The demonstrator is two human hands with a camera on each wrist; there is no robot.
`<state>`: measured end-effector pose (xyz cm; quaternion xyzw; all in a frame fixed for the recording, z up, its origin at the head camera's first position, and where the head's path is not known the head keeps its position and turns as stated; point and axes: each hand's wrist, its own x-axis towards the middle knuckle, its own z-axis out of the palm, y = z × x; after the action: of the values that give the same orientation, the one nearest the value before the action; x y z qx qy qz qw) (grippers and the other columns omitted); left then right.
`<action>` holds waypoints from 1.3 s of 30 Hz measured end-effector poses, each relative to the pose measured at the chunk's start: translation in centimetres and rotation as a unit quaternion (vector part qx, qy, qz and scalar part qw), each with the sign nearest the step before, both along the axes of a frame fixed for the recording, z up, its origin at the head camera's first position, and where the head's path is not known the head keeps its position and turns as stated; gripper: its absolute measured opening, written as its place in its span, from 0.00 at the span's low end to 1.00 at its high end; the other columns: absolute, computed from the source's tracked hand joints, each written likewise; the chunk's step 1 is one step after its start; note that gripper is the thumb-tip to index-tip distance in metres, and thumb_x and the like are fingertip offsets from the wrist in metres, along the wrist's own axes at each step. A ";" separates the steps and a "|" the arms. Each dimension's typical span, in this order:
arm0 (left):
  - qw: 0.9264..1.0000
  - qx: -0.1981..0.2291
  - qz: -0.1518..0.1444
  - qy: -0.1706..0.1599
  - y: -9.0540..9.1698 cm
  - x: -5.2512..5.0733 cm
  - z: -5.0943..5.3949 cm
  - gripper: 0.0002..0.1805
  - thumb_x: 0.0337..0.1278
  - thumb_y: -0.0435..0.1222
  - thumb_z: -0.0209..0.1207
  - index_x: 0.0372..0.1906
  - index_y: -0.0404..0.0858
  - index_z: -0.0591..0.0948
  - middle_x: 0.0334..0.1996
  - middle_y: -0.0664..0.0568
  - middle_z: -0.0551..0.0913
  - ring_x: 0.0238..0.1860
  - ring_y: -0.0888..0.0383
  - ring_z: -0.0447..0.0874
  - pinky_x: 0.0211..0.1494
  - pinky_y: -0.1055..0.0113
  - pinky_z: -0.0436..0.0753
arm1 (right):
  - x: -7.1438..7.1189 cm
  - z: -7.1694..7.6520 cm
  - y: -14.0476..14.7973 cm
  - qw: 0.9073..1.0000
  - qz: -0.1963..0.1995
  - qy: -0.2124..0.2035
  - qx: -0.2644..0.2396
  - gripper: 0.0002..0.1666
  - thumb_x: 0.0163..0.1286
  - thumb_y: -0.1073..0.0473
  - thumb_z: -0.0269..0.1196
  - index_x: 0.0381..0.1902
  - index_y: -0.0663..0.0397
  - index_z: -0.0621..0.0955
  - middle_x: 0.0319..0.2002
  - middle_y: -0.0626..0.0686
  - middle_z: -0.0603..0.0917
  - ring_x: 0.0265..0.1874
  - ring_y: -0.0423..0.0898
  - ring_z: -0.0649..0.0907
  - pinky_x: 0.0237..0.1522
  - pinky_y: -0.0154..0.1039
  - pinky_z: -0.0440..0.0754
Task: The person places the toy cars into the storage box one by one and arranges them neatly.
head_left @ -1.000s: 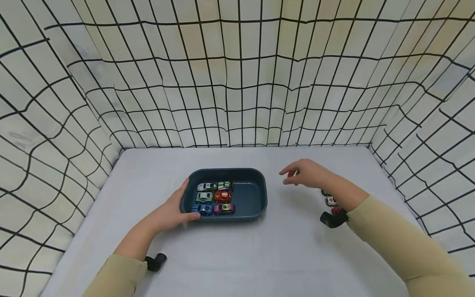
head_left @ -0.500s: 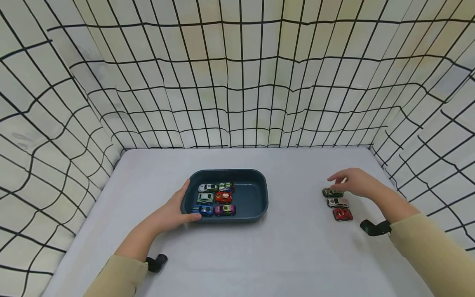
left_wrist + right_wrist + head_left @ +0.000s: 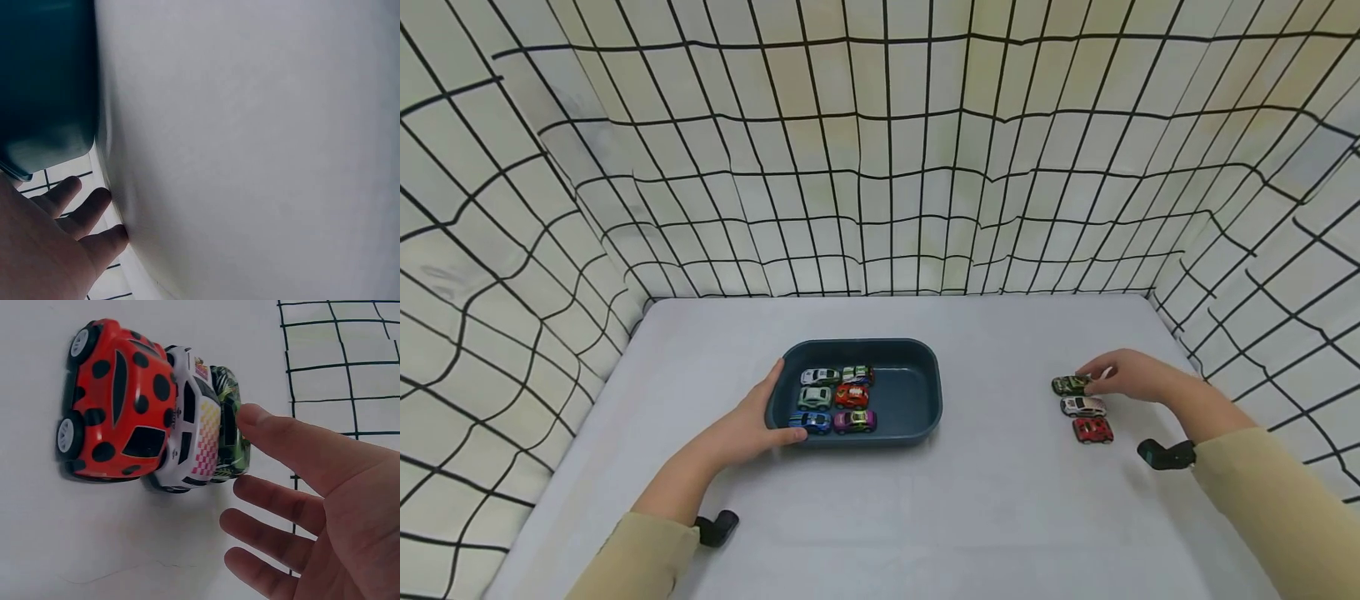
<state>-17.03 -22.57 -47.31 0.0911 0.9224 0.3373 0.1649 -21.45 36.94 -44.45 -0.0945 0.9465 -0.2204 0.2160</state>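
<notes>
A dark blue-green tray (image 3: 898,438) lies left of centre in the head view, holding several small toy cars such as a red one (image 3: 852,396) and a purple one (image 3: 855,422). My left hand (image 3: 741,429) holds its left end, thumb over the front rim; in the left wrist view the other fingers spread beside the tray wall. On the right, three toy cars stand in a row: camouflage green (image 3: 1067,385), white (image 3: 1083,407) and red with black spots (image 3: 1093,430). My right hand (image 3: 1127,375) pinches the green car's right end; its index finger is hidden in the right wrist view.
A white cloth-covered table (image 3: 880,517) carries everything. Black netting (image 3: 887,175) over pale cloth rises at the back and both sides. Each wrist wears a black camera, one on the left (image 3: 718,528) and one on the right (image 3: 1165,455).
My right hand has moved right from beside the tray to the row of cars, then down onto the green car. The left hand and the tray stay put.
</notes>
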 end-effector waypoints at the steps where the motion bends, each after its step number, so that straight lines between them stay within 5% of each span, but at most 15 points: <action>1: 1.000 -0.001 0.000 0.000 0.0 0.0 0.0 0.68 0.50 0.58 0.69 0.79 0.46 0.31 0.77 0.31 0.44 0.75 0.30 0.44 0.69 0.31 0.55 | -0.1 -0.2 0.0 1.000 -0.003 -0.004 0.000 0.25 0.67 0.49 0.66 0.58 0.55 0.83 0.53 0.59 0.83 0.48 0.55 0.79 0.46 0.54 0.81; 10: 1.000 0.004 0.001 -0.005 0.1 0.0 -0.4 0.68 0.49 0.59 0.69 0.80 0.46 0.31 0.77 0.31 0.45 0.75 0.30 0.44 0.69 0.32 0.55 | -0.6 -1.3 0.1 1.000 -0.011 -0.012 0.003 0.25 0.66 0.53 0.67 0.58 0.58 0.82 0.53 0.61 0.82 0.47 0.56 0.80 0.45 0.54 0.81; 26: 1.000 -0.004 -0.002 -0.005 0.0 0.0 0.1 0.68 0.50 0.59 0.69 0.80 0.47 0.31 0.76 0.30 0.45 0.74 0.30 0.46 0.68 0.31 0.56 | -0.7 -1.9 0.9 0.999 -0.015 0.032 0.009 0.26 0.65 0.54 0.69 0.59 0.59 0.81 0.51 0.60 0.82 0.45 0.55 0.80 0.42 0.51 0.80; 39: 1.000 -0.007 0.006 -0.015 0.0 0.1 0.2 0.68 0.50 0.59 0.69 0.80 0.48 0.31 0.76 0.31 0.45 0.74 0.30 0.46 0.69 0.31 0.57 | -0.8 -0.7 -0.1 0.997 -0.023 0.074 0.002 0.28 0.67 0.52 0.68 0.62 0.57 0.79 0.52 0.59 0.80 0.44 0.54 0.77 0.34 0.42 0.78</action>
<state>-16.89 -22.58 -47.08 0.0793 0.9225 0.3334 0.1774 -22.29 36.81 -45.18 -0.0886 0.9621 -0.2162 0.1407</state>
